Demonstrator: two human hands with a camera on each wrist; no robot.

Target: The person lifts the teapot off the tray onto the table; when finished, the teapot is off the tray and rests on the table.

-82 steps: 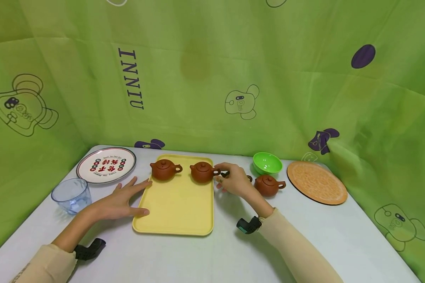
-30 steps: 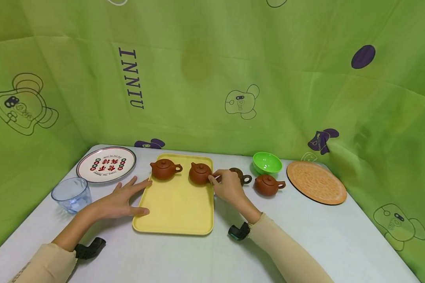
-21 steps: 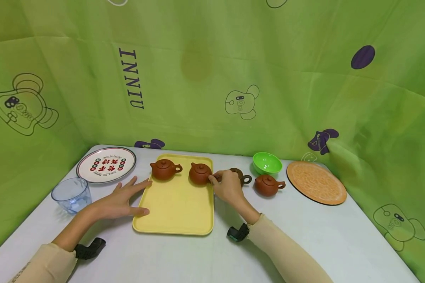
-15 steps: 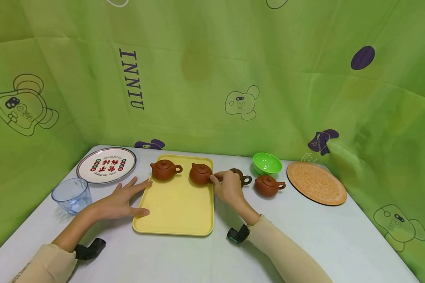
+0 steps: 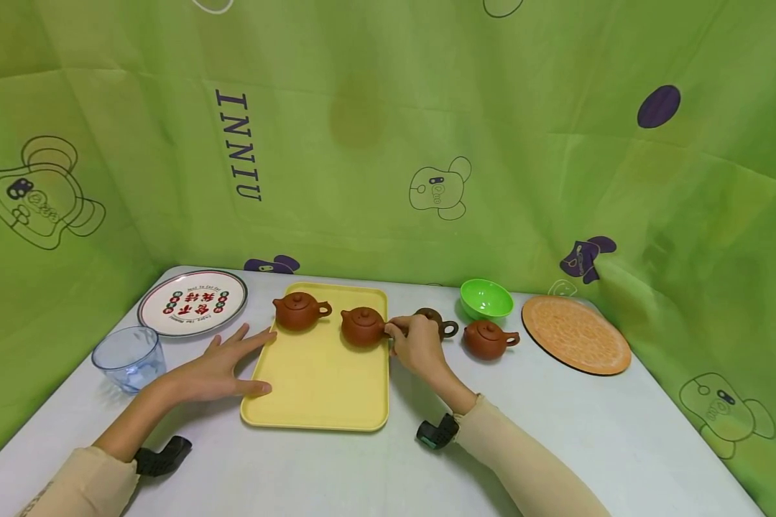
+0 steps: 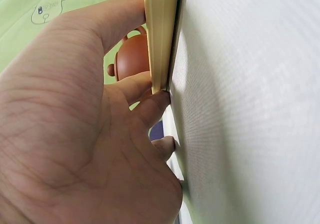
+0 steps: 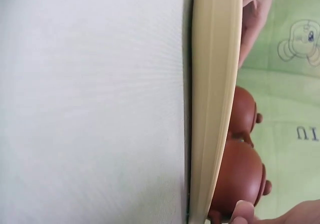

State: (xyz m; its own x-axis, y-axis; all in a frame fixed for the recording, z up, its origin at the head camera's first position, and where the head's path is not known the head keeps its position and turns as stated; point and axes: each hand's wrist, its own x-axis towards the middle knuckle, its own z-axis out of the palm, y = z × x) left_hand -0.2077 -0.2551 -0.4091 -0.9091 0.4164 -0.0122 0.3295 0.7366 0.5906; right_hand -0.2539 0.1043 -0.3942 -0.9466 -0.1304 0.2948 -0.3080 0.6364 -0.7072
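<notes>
My right hand [image 5: 420,345] pinches the handle of a reddish-brown clay teapot [image 5: 362,327], which is on the right part of the yellow tray [image 5: 317,388]. In the right wrist view, the thumb and fingertips are at that handle, low in the frame. A second reddish-brown teapot [image 5: 297,311] stands at the tray's back left corner, spout to the left. My left hand [image 5: 216,370] lies spread along the tray's left edge, fingertips and thumb touching the rim. Behind the right hand is a dark brown teapot [image 5: 449,329], mostly hidden.
Another reddish-brown teapot [image 5: 487,340] stands right of the dark one, before a green bowl [image 5: 485,299]. A round orange mat [image 5: 575,334] lies at far right. On the left are a patterned plate [image 5: 194,301] and a clear blue glass bowl [image 5: 129,357]. Green curtain surrounds the table.
The right hand first shifted left and nearer the teapot. Since half a second ago, the held teapot has moved slightly toward me and left. The left hand stays in place.
</notes>
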